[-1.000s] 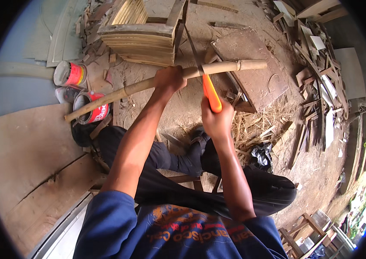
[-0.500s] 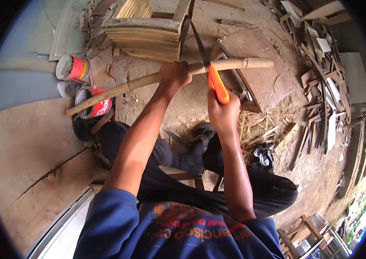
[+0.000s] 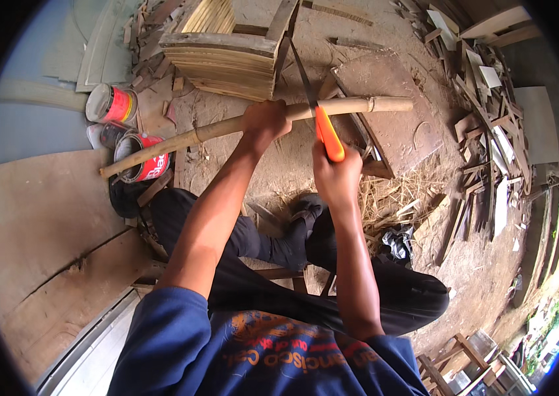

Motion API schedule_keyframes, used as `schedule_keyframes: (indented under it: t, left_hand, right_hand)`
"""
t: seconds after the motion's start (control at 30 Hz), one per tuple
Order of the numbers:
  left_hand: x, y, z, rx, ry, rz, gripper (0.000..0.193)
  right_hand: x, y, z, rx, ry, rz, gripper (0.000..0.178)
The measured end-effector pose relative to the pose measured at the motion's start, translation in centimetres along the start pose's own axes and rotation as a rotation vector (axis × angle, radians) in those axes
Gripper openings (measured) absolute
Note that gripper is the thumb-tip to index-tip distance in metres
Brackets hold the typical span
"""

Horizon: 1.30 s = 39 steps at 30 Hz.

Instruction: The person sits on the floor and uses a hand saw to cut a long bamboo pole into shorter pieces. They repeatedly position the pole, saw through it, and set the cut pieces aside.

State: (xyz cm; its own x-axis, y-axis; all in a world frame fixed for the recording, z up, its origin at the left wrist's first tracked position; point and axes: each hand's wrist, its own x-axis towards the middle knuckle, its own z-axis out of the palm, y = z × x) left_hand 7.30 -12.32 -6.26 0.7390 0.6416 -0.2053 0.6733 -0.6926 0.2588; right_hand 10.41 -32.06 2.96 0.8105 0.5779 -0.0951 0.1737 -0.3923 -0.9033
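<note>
A long bamboo pole lies crosswise in front of me, its right part slightly higher in view and its thin left tip over a paint can. My left hand is wrapped round it near the middle. Just right of that grip, a handsaw with an orange handle crosses the pole, its dark narrow blade pointing away from me. My right hand is closed on the handle. The blade touches the pole; how deep any cut goes cannot be made out.
Beyond the pole stands a stack of wooden slats in a frame. A brown board lies under the pole's right end. Red-labelled cans stand at left. Straw-like shavings and scrap wood lie at right.
My right hand has drawn the saw a little toward me and to the left. The pole's right end sits slightly lower in view. My left hand keeps its grip.
</note>
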Motion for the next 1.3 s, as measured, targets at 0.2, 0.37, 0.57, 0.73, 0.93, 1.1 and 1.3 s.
schedule_keyframes:
  t: [0.2, 0.37, 0.57, 0.73, 0.93, 1.1, 1.3]
  left_hand:
    - [0.2, -0.2, -0.4, -0.005, -0.053, 0.003, 0.027]
    - [-0.2, -0.2, 0.5, 0.023, -0.063, 0.003, 0.028]
    - [0.3, 0.2, -0.2, 0.084, -0.087, -0.041, 0.034]
    - [0.4, 0.1, -0.1, 0.089, -0.069, -0.021, 0.034]
    - [0.4, 0.4, -0.3, 0.074, -0.072, -0.047, 0.031]
    - [0.2, 0.1, -0.4, 0.045, -0.073, -0.010, 0.026]
    - [0.1, -0.5, 0.0, 0.003, -0.059, 0.017, 0.021]
  right_hand:
    - [-10.0, -0.2, -4.4, 0.015, -0.031, 0.077, 0.011]
    - [-12.0, -2.6, -6.2, 0.083, -0.005, 0.157, 0.013]
    - [1.9, -0.8, 0.2, -0.019, -0.005, -0.097, 0.026]
    - [1.3, -1.7, -1.5, 0.037, -0.159, -0.161, 0.039]
    - [0.1, -0.2, -0.4, 0.122, -0.116, -0.106, 0.030]
    - [-3.4, 2.4, -1.0, 0.062, -0.016, -0.062, 0.026]
    - [-14.4, -0.3, -7.1, -0.114, -0.040, -0.005, 0.010]
